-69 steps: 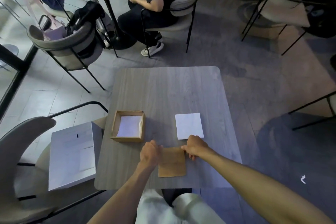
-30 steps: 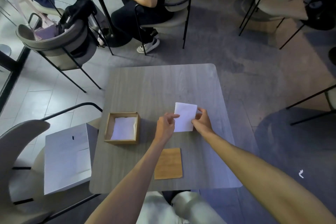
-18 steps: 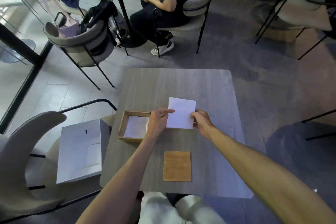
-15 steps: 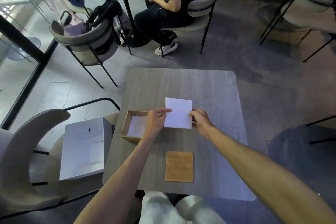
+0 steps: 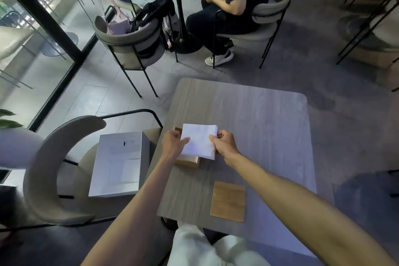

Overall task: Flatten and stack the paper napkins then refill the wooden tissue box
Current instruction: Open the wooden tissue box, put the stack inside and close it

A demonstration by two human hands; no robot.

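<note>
Napkin stack [image 5: 199,141]: white paper, matt, with a faint soft texture; thin layered edges show along its right side.
Tissue box [image 5: 187,162]: pale wood, matt, plain smooth wall.
Wooden panel [image 5: 228,201]: warmer tan wood, fine straight grain, low sheen.
Table [image 5: 259,119]: grey wood-grain top, smooth, with a soft sheen where light falls.
White box [image 5: 121,157]: smooth card, slightly glossy.
Near chair [image 5: 49,168]: curved backrest in beige cloth, matt; frame of thin black metal tube [image 5: 129,112], satin finish.
Floor tiles [image 5: 92,101]: grey, smooth, semi-gloss.
Dark floor [image 5: 345,114]: matt, mottled grey; material unclear.
Window wall [image 5: 19,54]: glass, reflective, set in a black matt frame [image 5: 43,13].
</note>
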